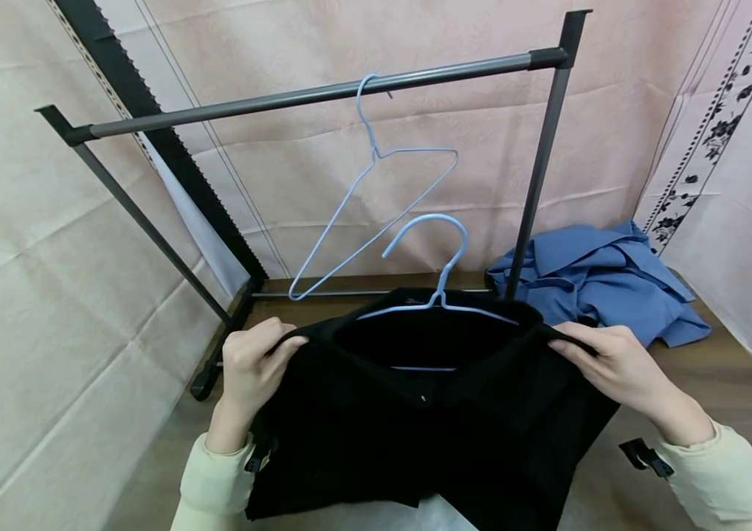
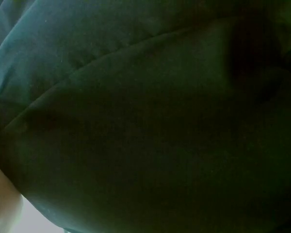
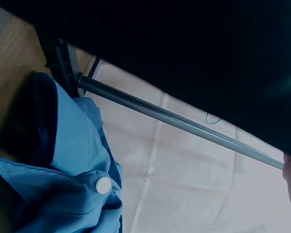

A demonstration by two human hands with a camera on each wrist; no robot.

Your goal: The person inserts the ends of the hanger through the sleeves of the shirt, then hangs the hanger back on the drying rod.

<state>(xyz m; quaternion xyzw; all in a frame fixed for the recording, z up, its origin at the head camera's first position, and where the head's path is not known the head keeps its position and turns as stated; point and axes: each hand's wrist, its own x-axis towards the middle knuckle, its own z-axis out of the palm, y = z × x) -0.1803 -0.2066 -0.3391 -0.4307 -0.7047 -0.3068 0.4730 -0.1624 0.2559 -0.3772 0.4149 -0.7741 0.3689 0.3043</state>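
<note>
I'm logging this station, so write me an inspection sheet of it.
Surface: brown wood-look surface, partly hidden by fabric.
Job items: black fabric garment held spread, with a light-blue wire hanger inside it, hook sticking out.
Clutter: crumpled blue fabric garment with a round white button, beside the rack's dark metal post.
Hands: left hand and right hand pinch opposite sides of the black garment's opening.
Cables: nothing seen.
Surroundings: second light-blue wire hanger on a grey metal rail; pale pink fabric drapes behind.
</note>
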